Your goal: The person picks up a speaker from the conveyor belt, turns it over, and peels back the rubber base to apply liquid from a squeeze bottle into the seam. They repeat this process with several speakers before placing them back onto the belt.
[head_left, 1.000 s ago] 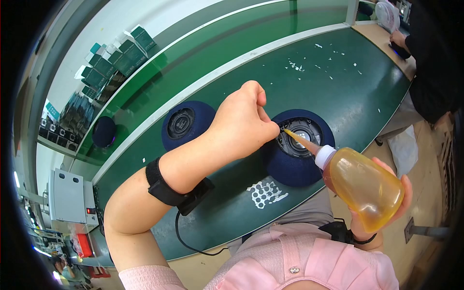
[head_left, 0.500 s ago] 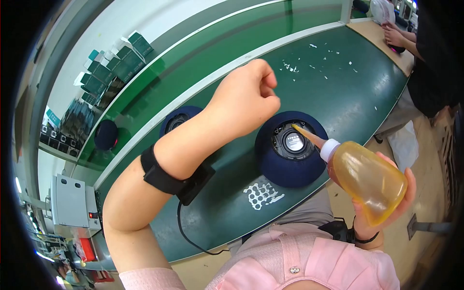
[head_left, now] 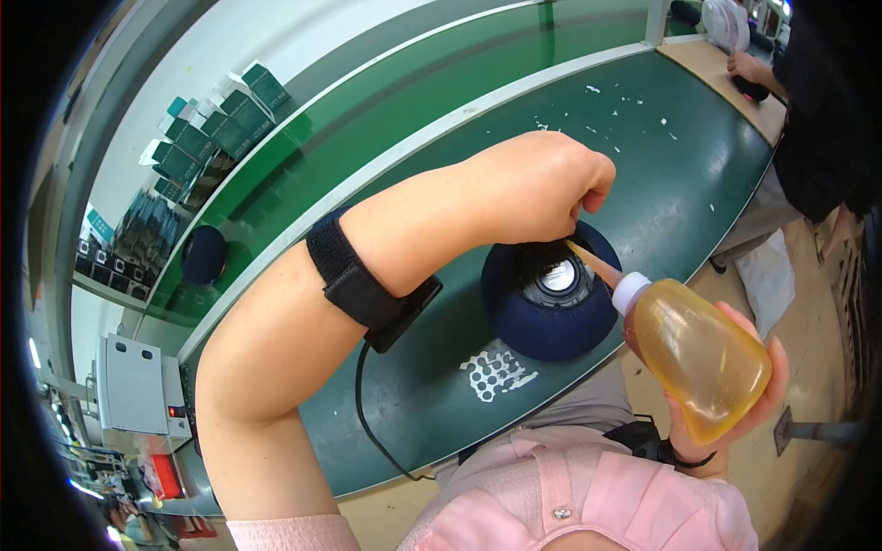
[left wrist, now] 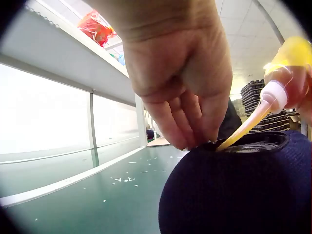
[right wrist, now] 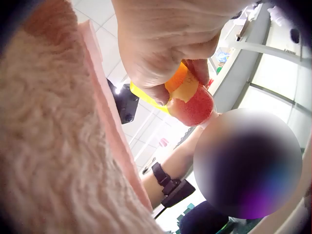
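A navy fabric-covered round speaker (head_left: 542, 331) sits on the green table, its open black recess and silver centre disc (head_left: 558, 275) facing up. My right hand (head_left: 779, 372) grips a squeeze bottle (head_left: 703, 354) of amber liquid, tilted so its long yellowish nozzle (left wrist: 243, 127) reaches the recess rim. My left hand (head_left: 551, 188) is bent over the far side of that opening. In the left wrist view its fingertips (left wrist: 209, 139) come together right at the rim, beside the nozzle tip. I cannot tell whether they pinch anything small.
A perforated white sheet (head_left: 496, 375) lies near the table's front edge, and white scraps (head_left: 663, 121) are scattered farther back. Green boxes (head_left: 220, 129) stand beyond the green panel. At the far right another person's hand (head_left: 746, 69) is near a white fan (head_left: 726, 23).
My left hand lifted off the rim, then moved right and down to the opening near the nozzle. My forearm now covers the second speaker. The squeeze bottle has shifted only slightly.
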Action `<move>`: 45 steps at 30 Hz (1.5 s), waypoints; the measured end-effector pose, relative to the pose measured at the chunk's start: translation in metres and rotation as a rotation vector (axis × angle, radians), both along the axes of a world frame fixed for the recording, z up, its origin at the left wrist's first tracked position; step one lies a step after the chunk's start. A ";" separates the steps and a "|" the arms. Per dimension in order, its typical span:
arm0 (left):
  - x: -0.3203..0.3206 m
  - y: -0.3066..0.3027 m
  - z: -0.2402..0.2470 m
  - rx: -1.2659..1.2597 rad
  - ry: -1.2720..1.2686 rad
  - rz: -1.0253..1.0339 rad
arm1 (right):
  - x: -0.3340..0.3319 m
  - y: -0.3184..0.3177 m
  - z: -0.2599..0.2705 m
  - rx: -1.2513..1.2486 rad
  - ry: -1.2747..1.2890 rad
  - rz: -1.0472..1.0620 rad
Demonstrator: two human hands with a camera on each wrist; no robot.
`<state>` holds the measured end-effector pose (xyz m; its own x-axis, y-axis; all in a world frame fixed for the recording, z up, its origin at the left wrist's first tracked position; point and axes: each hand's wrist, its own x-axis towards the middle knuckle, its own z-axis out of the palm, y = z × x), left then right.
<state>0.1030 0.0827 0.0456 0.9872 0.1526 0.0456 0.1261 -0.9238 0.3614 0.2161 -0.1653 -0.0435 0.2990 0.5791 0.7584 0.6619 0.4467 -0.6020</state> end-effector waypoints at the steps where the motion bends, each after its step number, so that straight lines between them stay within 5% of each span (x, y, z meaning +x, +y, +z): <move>1: 0.000 0.000 0.001 0.007 0.013 -0.011 | 0.000 -0.001 0.000 0.002 0.004 -0.006; 3: -0.001 -0.002 -0.002 0.066 -0.013 -0.047 | 0.000 -0.003 -0.001 0.005 0.010 -0.015; 8: -0.005 -0.008 -0.007 0.198 -0.051 -0.030 | -0.007 -0.008 0.003 0.062 0.606 0.149; 13: -0.013 0.004 -0.005 -0.274 -0.062 0.207 | -0.020 -0.011 0.017 0.117 1.191 0.324; 17: -0.017 0.004 -0.007 -0.339 -0.046 0.289 | -0.035 -0.014 0.033 0.158 1.663 0.459; 27: -0.021 0.002 -0.009 -0.336 -0.068 0.346 | -0.021 -0.004 0.024 -0.119 1.253 0.758; 29: -0.022 0.003 -0.011 -0.333 -0.089 0.342 | -0.016 -0.009 0.027 -0.395 1.181 0.716; 32: -0.023 0.002 -0.012 -0.320 -0.093 0.346 | -0.016 -0.006 0.027 -0.346 1.006 0.679; 42: -0.024 -0.005 -0.011 -0.268 -0.111 0.372 | -0.016 -0.004 0.022 -0.272 1.050 0.642; 45: -0.023 -0.007 -0.011 -0.245 -0.101 0.409 | -0.011 -0.002 0.016 -0.186 0.733 0.487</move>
